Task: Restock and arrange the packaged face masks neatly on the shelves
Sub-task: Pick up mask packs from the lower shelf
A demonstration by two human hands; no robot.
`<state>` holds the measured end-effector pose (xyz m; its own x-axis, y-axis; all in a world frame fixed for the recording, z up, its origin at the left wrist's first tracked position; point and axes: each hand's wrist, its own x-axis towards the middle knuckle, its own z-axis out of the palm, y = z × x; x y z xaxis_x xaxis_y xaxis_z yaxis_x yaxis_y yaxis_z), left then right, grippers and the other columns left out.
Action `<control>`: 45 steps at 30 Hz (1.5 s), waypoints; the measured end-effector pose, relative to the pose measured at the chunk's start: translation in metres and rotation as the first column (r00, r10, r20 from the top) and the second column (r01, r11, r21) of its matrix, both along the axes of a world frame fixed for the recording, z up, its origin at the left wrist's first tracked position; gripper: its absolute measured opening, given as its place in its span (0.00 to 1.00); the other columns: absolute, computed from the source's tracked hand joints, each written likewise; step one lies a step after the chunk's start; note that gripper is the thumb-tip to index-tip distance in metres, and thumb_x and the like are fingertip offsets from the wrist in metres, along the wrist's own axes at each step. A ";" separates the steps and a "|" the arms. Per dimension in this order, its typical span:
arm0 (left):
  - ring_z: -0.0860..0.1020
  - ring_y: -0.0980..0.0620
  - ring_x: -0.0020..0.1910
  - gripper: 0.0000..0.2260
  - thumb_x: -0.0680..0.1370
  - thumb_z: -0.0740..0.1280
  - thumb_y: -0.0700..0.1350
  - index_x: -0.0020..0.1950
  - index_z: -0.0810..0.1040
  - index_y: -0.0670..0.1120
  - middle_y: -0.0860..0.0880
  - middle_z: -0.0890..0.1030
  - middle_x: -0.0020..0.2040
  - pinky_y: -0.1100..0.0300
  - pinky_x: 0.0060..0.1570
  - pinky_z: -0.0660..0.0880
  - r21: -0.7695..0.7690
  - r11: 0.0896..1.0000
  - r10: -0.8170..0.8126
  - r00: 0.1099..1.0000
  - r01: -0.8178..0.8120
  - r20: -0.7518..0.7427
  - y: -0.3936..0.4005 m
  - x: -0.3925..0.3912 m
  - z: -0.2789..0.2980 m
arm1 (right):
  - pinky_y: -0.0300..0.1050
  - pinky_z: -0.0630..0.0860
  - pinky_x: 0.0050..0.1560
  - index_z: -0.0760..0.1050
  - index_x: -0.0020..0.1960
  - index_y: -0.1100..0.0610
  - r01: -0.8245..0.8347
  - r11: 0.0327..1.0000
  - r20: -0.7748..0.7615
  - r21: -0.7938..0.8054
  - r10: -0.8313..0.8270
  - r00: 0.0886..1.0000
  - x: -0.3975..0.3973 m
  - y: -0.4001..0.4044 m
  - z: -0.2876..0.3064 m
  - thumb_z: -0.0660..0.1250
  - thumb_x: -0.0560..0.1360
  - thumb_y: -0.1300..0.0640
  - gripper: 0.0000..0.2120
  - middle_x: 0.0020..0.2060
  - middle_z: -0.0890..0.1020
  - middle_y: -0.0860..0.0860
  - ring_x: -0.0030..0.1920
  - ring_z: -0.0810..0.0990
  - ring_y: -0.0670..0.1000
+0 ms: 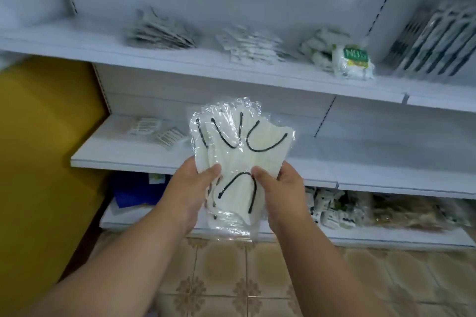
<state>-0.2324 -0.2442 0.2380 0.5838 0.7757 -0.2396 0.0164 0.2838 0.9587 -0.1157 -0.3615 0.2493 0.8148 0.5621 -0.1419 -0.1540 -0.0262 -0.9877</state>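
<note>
Plastic-wrapped mask packets (242,152), about four fanned, left hand (190,188) and right hand (279,189) gripping them

We count two hands — the left hand (192,183) and the right hand (280,188) — gripping one fanned bunch of packaged face masks (239,152). Three shelves show: top shelf (180,59), middle shelf (128,159), bottom shelf (386,238). Two white racks (157,130) sit on the middle one — the top carries four heaps.

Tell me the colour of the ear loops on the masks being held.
Black, against the pale cream masks; the head view shows the ear loops clearly.
</note>
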 end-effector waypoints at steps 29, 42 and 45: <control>0.82 0.50 0.43 0.14 0.73 0.76 0.43 0.51 0.72 0.54 0.52 0.81 0.46 0.49 0.42 0.83 0.644 0.652 0.272 0.916 -0.400 0.293 0.269 -0.093 0.315 | 0.46 0.82 0.39 0.79 0.44 0.53 -0.059 0.923 0.416 0.380 -0.114 0.902 -0.097 0.309 0.308 0.71 0.76 0.58 0.03 0.35 0.85 0.47 0.38 0.85 0.48; 0.72 0.50 0.40 0.16 0.76 0.71 0.41 0.55 0.65 0.48 0.52 0.71 0.43 0.59 0.36 0.69 0.834 0.426 0.304 0.924 -0.351 0.233 0.446 0.056 0.474 | 0.44 0.69 0.35 0.62 0.35 0.54 0.001 0.946 0.651 0.325 -0.225 0.725 0.055 0.480 0.472 0.67 0.73 0.63 0.15 0.29 0.69 0.49 0.31 0.69 0.52; 0.69 0.50 0.39 0.13 0.75 0.72 0.41 0.52 0.69 0.43 0.50 0.70 0.42 0.58 0.34 0.66 0.873 0.348 0.361 0.909 -0.341 0.210 0.486 0.083 0.502 | 0.44 0.65 0.34 0.60 0.36 0.55 -0.009 0.975 0.701 0.220 -0.152 0.696 0.082 0.515 0.500 0.60 0.74 0.67 0.14 0.33 0.66 0.50 0.33 0.63 0.52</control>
<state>-0.1496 0.2417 0.7402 0.2083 0.6883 0.6949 0.1500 -0.7246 0.6727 -0.0341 0.1534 0.7490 0.6644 0.4469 0.5990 0.6019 0.1551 -0.7834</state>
